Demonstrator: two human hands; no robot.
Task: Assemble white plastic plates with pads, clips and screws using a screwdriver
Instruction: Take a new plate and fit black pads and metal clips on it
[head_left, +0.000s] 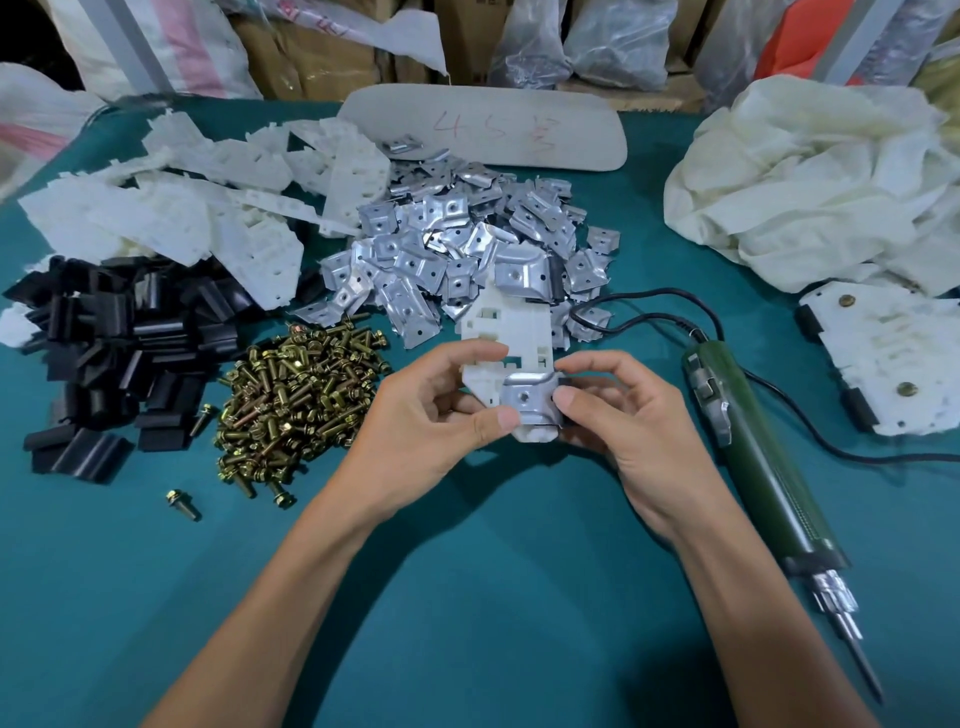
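Your left hand (436, 410) grips the left edge of the white plastic plate (506, 332), fingers curled behind it and thumb pressed on the lower corner of the near metal clip (530, 397). Your right hand (618, 415) pinches that same clip from the right, between thumb and forefinger. You hold the plate between both hands above the teal table (493, 545), with its long axis pointing away from you. Its far end carries a second metal clip (522, 278) with a black pad (555, 280) showing at its right edge.

Left of your left hand lies the heap of brass screws (301, 384), with one loose screw (182, 504) nearer you. Further left is the pile of black pads (114, 353). Beyond the plate is the heap of loose clips (457, 228), and the stack of bare white plates (182, 208) is to the far left. The green electric screwdriver (753, 457) lies on the table just right of your right hand, bit toward you. A finished plate (883, 358) rests at the right edge, below a crumpled white bag (821, 176).
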